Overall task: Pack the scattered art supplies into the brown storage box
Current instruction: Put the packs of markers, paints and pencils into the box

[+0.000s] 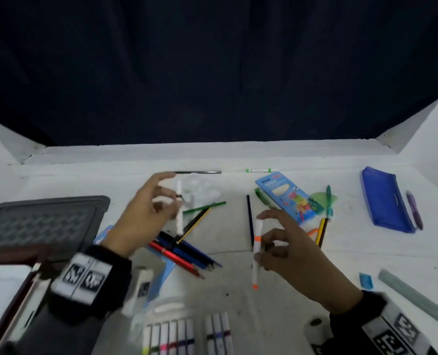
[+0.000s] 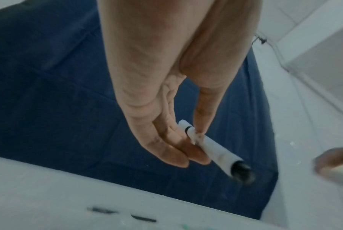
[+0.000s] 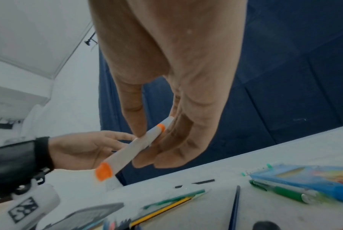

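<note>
I'm seeing both hands raised over the middle of the table point(image 1: 264, 298), each pinching a marker. Left hand point(image 1: 146, 213) is gripping a white marker with a black band point(image 2: 208, 147) between thumb and fingers; right hand point(image 1: 289, 249) is holding a white marker with orange ends point(image 3: 131, 149) the same way. Brown storage box point(image 1: 10, 285) is sitting at the near left corner, grey lid point(image 1: 44, 221) just behind it. Coloured pencils point(image 1: 187, 254), a blue crayon pack point(image 1: 287, 196) and a blue pencil case point(image 1: 384, 201) are lying scattered across the table.
</note>
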Tool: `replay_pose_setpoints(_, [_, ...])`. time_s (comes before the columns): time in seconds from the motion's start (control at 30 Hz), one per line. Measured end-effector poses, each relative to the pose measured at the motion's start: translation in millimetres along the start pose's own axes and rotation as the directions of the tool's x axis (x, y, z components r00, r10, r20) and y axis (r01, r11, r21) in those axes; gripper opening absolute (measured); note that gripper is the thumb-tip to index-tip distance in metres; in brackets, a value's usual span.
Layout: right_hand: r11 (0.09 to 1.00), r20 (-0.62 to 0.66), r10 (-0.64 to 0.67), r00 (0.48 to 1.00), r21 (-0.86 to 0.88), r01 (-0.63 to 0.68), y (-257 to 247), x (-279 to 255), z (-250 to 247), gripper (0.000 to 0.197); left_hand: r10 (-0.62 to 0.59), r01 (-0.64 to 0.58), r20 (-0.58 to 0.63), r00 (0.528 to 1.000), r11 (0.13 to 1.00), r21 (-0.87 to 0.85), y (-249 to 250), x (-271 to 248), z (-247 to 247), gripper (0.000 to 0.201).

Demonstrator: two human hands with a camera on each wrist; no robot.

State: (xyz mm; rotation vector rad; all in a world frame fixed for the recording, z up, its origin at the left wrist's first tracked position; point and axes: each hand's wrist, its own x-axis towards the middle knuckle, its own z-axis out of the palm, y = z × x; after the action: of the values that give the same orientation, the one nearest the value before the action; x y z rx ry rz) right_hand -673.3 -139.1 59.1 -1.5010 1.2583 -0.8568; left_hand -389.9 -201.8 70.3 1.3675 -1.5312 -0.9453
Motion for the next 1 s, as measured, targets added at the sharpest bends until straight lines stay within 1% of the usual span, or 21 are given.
replay_pose_setpoints(0.03, [1.000,0.054,0.008,0.998,-0.024,-0.007,2,-9,3,0.052,-0.010,0.012,0.039,0.999,0.998,-0.067,3,-27,7,0.046])
replay_pose_setpoints(0.1, [0.996,0.153,0.046,0.987,-0.085,-0.033,6,-25,9,0.045,-0.044,0.059,0.124,0.991,0.991,-0.119,5,-74,25,0.048])
replay_pose_setpoints(0.17, [0.987,0.233,0.101,0.967,-0.147,-0.067,12,-38,16,0.042,-0.124,0.150,0.240,0.963,0.984,-0.097,5,-110,43,0.042])
replay_pose_setpoints(0.23, [0.973,0.290,0.146,0.946,-0.214,-0.085,18,-47,22,0.040,-0.226,0.255,0.336,0.914,0.966,-0.045,4,-134,56,0.037])
replay_pose_setpoints(0.27, [0.964,0.308,0.168,0.936,-0.250,-0.091,21,-51,24,0.040,-0.256,0.273,0.353,0.900,0.962,0.003,1,-141,60,0.037])
replay_pose_setpoints(0.3, [0.954,0.318,0.187,0.930,-0.286,-0.094,22,-53,26,0.039,-0.271,0.268,0.355,0.895,0.962,0.058,1,-147,65,0.038])
replay_pose_setpoints(0.4, [0.934,0.325,0.219,0.920,-0.342,-0.101,29,-59,32,0.038,-0.253,0.195,0.362,0.897,0.962,0.189,-5,-153,74,0.039])
replay_pose_setpoints(0.53, [0.930,0.331,0.230,0.915,-0.352,-0.107,36,-58,38,0.039,-0.218,0.122,0.371,0.903,0.957,0.263,-10,-149,84,0.038])
replay_pose_setpoints(0.57, [0.930,0.337,0.231,0.913,-0.351,-0.106,36,-58,39,0.040,-0.208,0.096,0.381,0.901,0.952,0.291,-11,-148,86,0.040])
replay_pose_setpoints(0.63, [0.925,0.345,0.235,0.909,-0.366,-0.100,34,-58,38,0.044,-0.214,0.048,0.420,0.882,0.927,0.371,-15,-146,88,0.050])
replay_pose_setpoints(0.7, [0.910,0.359,0.223,0.906,-0.409,-0.062,34,-59,37,0.052,-0.223,-0.001,0.441,0.870,0.892,0.452,-19,-145,89,0.058])
replay_pose_setpoints(0.73, [0.892,0.362,0.211,0.908,-0.451,-0.027,34,-59,37,0.057,-0.214,-0.033,0.442,0.871,0.872,0.488,-21,-144,89,0.060])
replay_pose_setpoints(0.8, [0.826,0.360,0.160,0.919,-0.558,0.075,32,-61,37,0.065,-0.204,-0.091,0.447,0.871,0.826,0.556,-21,-145,88,0.063])
replay_pose_setpoints(0.87, [0.758,0.369,0.128,0.921,-0.635,0.150,27,-63,37,0.068,-0.209,-0.125,0.454,0.866,0.788,0.602,-20,-145,88,0.065])
replay_pose_setpoints(0.93, [0.678,0.385,0.149,0.911,-0.710,0.189,24,-63,38,0.067,-0.220,-0.161,0.465,0.858,0.745,0.648,-17,-145,90,0.069])
replay_pose_setpoints(1.0, [0.596,0.394,0.172,0.903,-0.771,0.223,24,-63,40,0.068,-0.230,-0.212,0.478,0.848,0.680,0.702,-15,-144,94,0.071])
